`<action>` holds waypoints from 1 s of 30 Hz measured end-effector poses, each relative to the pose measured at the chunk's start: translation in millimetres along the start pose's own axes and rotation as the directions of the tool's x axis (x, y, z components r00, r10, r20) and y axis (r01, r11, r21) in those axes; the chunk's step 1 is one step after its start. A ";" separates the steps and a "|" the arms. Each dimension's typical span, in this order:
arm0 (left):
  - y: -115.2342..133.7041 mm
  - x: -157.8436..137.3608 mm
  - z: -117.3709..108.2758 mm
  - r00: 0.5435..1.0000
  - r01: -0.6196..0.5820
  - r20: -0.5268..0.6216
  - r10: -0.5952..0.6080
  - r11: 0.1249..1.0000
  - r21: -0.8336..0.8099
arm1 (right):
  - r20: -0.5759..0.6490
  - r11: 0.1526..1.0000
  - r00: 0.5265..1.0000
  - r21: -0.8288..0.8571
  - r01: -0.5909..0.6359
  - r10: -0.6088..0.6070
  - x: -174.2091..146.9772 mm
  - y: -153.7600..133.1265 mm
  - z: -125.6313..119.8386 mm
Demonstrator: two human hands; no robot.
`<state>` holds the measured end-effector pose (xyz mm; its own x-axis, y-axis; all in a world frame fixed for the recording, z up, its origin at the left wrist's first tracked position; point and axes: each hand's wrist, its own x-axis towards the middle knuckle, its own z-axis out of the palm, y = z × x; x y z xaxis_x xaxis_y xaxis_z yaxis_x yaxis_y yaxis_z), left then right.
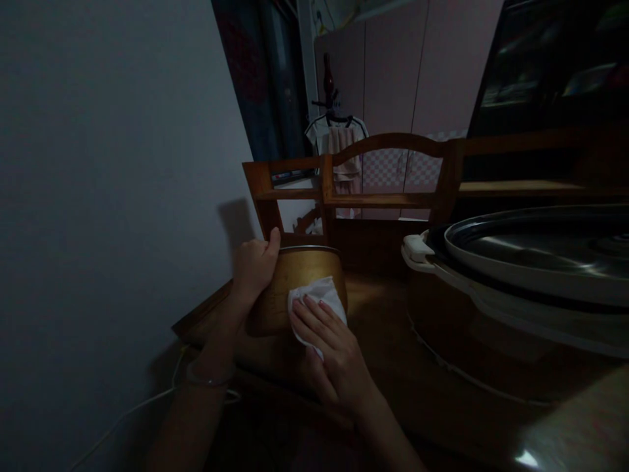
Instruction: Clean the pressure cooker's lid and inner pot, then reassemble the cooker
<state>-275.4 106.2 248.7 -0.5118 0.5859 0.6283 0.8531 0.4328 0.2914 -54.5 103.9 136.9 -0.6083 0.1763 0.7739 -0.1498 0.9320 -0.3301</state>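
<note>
A gold-coloured metal pot point(309, 262), round with a thin rim, is tilted on its side over the wooden surface. Its left side near the rim is gripped by my left hand point(254, 265), thumb up along the edge and fingers out of sight behind it. Flat against the pot's outer wall, my right hand point(334, 341) presses a white cloth or tissue point(325, 288) under its fingers. The cloth's upper corner sticks out above the fingertips. The pot's underside is hidden in shadow.
To the right stands a big round cooker point(457, 334) with a white handle and dark lid. Behind the wooden tabletop point(378, 314) rises a wooden shelf frame point(388, 200). A plain wall point(122, 196) borders the left, where a white cable point(132, 416) hangs.
</note>
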 end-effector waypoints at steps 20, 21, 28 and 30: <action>29.2 -23.6 -5.8 0.999 -0.031 -0.028 0.035 0.990 0.135 | -0.497 0.760 0.620 0.591 -0.272 0.607 -4.6 17.2 22.4; 29.3 -23.9 -5.9 0.999 -0.031 -0.032 0.036 0.990 0.140 | -0.501 0.766 0.625 0.585 -0.267 0.599 -1.7 16.1 23.1; 31.5 -27.5 -6.6 0.997 -0.057 -0.039 0.066 0.979 0.194 | -0.506 0.835 0.706 0.502 -0.225 0.495 20.3 8.0 22.1; 33.0 -28.4 -6.3 0.995 -0.083 -0.041 0.092 0.979 0.186 | -0.502 0.867 0.747 0.456 -0.201 0.437 27.1 5.1 18.4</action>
<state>-232.1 99.5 245.0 -0.4267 0.5949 0.6812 0.8588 0.5027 0.0989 -86.1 107.6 146.3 -0.1286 0.6976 0.7048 -0.3630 0.6283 -0.6881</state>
